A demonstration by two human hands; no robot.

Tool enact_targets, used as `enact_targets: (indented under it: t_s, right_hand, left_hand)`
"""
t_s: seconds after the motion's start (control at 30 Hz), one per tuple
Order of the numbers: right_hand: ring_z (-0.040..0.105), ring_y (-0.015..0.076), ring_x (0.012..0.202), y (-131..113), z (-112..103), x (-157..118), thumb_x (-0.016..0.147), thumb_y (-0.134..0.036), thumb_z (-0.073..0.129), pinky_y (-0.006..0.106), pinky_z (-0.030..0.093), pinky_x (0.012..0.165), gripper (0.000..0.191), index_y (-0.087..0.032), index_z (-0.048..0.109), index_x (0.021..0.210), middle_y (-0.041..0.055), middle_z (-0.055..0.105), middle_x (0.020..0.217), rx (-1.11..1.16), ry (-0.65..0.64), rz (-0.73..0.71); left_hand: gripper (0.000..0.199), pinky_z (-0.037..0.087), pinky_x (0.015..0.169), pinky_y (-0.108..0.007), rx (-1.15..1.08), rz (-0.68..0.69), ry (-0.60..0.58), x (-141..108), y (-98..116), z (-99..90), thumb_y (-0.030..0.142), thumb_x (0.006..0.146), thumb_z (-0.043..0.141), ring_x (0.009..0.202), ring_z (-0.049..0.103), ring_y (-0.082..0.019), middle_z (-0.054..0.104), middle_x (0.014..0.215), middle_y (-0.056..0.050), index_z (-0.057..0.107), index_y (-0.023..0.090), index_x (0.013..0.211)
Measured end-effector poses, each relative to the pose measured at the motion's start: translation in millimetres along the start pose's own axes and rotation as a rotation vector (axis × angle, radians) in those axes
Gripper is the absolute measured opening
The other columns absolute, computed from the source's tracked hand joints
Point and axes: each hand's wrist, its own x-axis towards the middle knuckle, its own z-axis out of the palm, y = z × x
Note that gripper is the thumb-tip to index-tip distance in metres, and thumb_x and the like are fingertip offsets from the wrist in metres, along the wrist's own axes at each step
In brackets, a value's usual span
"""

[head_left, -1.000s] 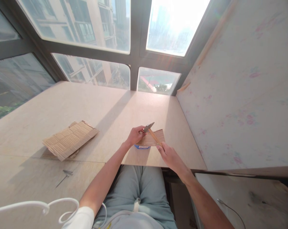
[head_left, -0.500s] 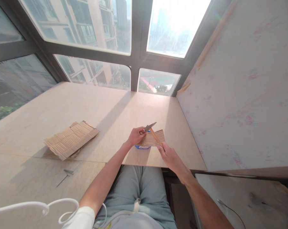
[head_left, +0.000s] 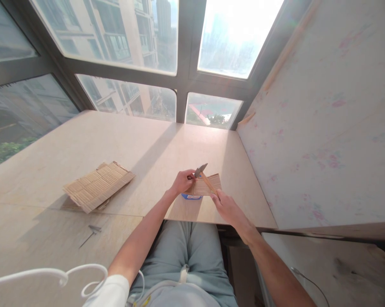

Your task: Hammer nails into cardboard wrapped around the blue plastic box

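Hammer [head_left: 207, 181] shifted slightly, overlapping edge of cardboard [head_left: 200, 187]

The hammer [head_left: 208, 182] has a metal head and a smooth wooden handle. The small cardboard piece [head_left: 215, 181] is matt and ribbed, as is the cardboard stack [head_left: 98, 186] at nine o'clock. The counter [head_left: 125, 132] looks of smooth wood, the trousers [head_left: 173, 245] at six o'clock of matt cloth.
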Motion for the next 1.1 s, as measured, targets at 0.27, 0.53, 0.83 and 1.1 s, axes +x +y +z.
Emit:
enact_targets:
  t_s: [0.27, 0.53, 0.83, 1.1]
  right_hand:
    - [0.049, 0.0161, 0.058, 0, 1, -6, 0.097, -0.037, 0.034, 0.025, 0.027, 0.055, 0.026, -0.022, 0.041, 0.077, 0.0005, 0.054, 0.064, 0.083, 0.045, -0.046]
    - [0.049, 0.0149, 0.054, 6, -3, -7, 0.094, -0.043, 0.033, 0.025, 0.03, 0.053, 0.03, -0.022, 0.045, 0.077, -0.0008, 0.052, 0.061, 0.188, 0.041, -0.012]
    - [0.04, 0.0097, 0.042, 9, -7, -11, 0.093, -0.046, 0.036, 0.022, 0.025, 0.042, 0.032, -0.021, 0.043, 0.075, -0.0038, 0.047, 0.058, 0.297, 0.063, 0.058]
    - [0.037, 0.0082, 0.039, 13, -7, -19, 0.093, -0.051, 0.038, 0.021, 0.027, 0.039, 0.036, -0.021, 0.045, 0.075, -0.0046, 0.044, 0.057, 0.346, 0.106, 0.064]
  left_hand:
    - [0.015, 0.046, 0.066, -0.024, 0.097, 0.031, 0.009, -2, 5, 0.2, 0.022, 0.076, 0.061, 0.067, 0.059, -0.014, 0.066, 0.073, 0.0, 0.067, 0.015, 0.088]
    - [0.02, 0.051, 0.073, -0.027, 0.087, 0.055, -0.019, 2, -1, 2.7, 0.019, 0.077, 0.061, 0.074, 0.065, -0.015, 0.071, 0.08, -0.002, 0.068, 0.017, 0.096]
    - [0.031, 0.053, 0.082, -0.033, 0.109, 0.075, -0.019, 2, -2, 0.8, 0.021, 0.075, 0.066, 0.084, 0.067, -0.019, 0.072, 0.091, -0.004, 0.066, 0.018, 0.106]
    - [0.045, 0.045, 0.099, -0.041, 0.321, 0.077, 0.187, -18, 5, -12.5, 0.025, 0.075, 0.07, 0.114, 0.057, -0.025, 0.063, 0.12, -0.01, 0.059, 0.018, 0.118]
